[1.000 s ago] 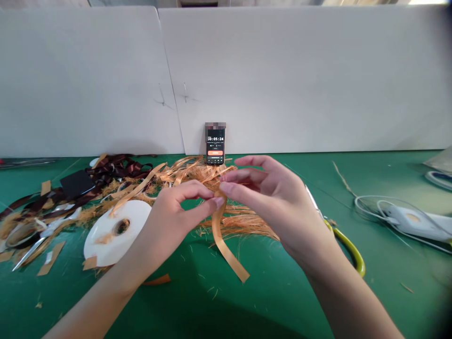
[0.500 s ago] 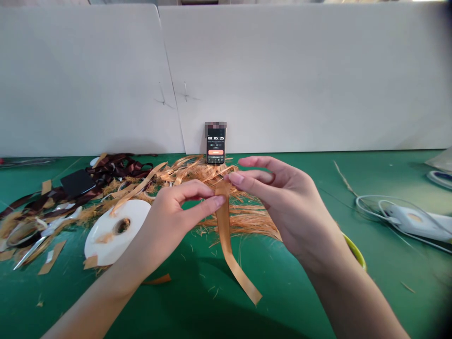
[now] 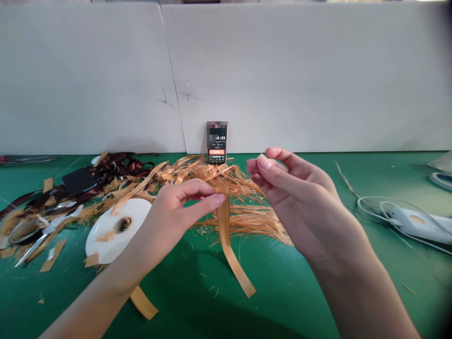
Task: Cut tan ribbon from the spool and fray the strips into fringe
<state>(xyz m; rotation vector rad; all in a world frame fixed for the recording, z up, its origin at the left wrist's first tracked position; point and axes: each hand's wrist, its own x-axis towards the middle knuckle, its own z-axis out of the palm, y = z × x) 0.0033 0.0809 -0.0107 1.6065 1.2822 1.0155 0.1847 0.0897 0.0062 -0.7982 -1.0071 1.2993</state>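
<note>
My left hand (image 3: pixel 185 202) pinches a gold satin ribbon (image 3: pixel 223 221) between thumb and forefinger. Below the fingers the ribbon hangs and bends, its cut end pointing to the lower right. Another gold ribbon end (image 3: pixel 145 303) shows beneath my left forearm. To the right and a little higher, apart from the hanging ribbon, is my right hand (image 3: pixel 300 193). Its thumb and fingertips are pressed together; whatever they hold is too small or hidden to make out. Orange-brown raffia-like strands (image 3: pixel 243 221) lie behind both hands.
A white reel (image 3: pixel 102 235) lies left, near scissors (image 3: pixel 45 235), a tape roll (image 3: pixel 24 233), dark brown ribbons (image 3: pixel 116 167) and a black square object (image 3: pixel 79 180). A phone (image 3: pixel 216 146) stands against the white panel (image 3: pixel 300 80). A white device with cables (image 3: pixel 420 219) lies right.
My right hand has moved right and slightly up, away from the ribbon. My left hand keeps its pinch. The ribbon's lower end has shifted a little left, and more ribbon shows below my left forearm.
</note>
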